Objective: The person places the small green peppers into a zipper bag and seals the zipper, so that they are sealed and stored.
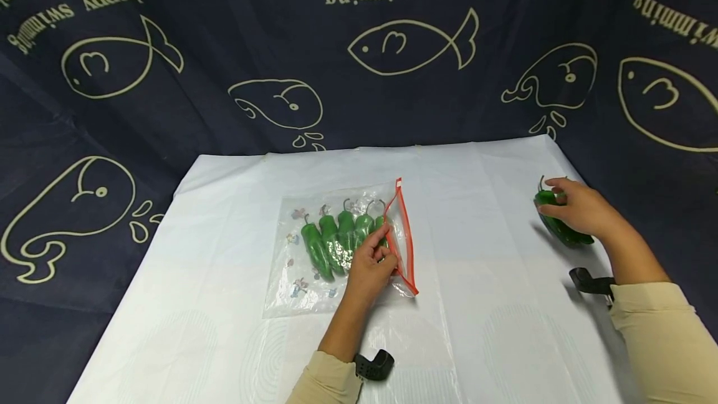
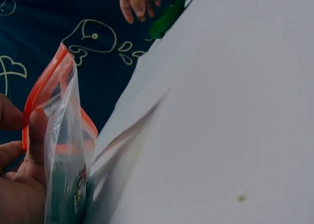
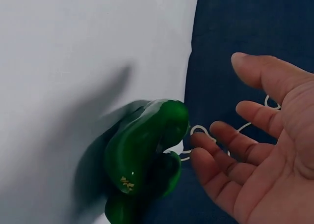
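Note:
A clear zip bag (image 1: 283,254) with a red zip edge lies in the middle of the white table, several green peppers (image 1: 317,248) side by side inside it. My left hand (image 1: 371,267) pinches the bag's mouth at the red edge, holding it apart; in the left wrist view the red zip strip (image 2: 41,84) passes between thumb and fingers. At the table's right edge, my right hand (image 1: 580,204) hovers over a small group of green peppers (image 1: 563,229). Its fingers are spread and apart from the peppers (image 3: 142,145) in the right wrist view.
The white tablecloth (image 1: 493,304) carries faint ring patterns near the front. A dark blue curtain (image 1: 269,24) with fish and whale drawings hangs behind the table and down both sides. Each wrist wears a black camera band (image 1: 374,365).

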The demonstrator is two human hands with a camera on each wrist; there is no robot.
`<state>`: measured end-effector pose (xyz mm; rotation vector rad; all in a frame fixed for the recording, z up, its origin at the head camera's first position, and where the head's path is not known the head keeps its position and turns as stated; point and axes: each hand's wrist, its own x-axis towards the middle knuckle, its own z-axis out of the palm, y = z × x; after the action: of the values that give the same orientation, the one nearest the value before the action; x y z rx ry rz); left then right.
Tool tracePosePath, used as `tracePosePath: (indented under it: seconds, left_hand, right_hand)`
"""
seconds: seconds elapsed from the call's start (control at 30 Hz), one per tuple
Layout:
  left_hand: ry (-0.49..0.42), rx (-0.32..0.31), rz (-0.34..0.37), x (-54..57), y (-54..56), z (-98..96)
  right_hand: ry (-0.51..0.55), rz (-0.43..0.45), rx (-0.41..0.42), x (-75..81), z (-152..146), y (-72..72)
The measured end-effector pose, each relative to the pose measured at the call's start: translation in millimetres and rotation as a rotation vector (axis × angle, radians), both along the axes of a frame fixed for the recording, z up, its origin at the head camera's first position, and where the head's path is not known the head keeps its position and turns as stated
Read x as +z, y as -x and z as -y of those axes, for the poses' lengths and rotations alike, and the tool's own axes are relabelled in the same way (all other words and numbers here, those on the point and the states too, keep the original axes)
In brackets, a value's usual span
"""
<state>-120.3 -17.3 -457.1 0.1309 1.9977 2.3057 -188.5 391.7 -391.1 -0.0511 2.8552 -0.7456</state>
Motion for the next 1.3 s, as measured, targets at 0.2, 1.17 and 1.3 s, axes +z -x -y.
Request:
tracePosePath:
  seconds: [0.2,1.17,1.3]
  left_hand:
    - [0.003,0.000,0.003,-1.1,0.6,0.0]
    - [0.010,-0.007,0.008,0.8,0.6,0.8]
    - [0.014,-0.014,0.023,4.9,0.2,1.1]
  right_hand:
    - [-0.013,0.010,-0.009,-4.1,-5,0.9]
    - [-0.220,-0.068,0.017,-23.6,-4,11.0]
    - [-0.277,-0.079,0.022,-25.8,-4,12.9]
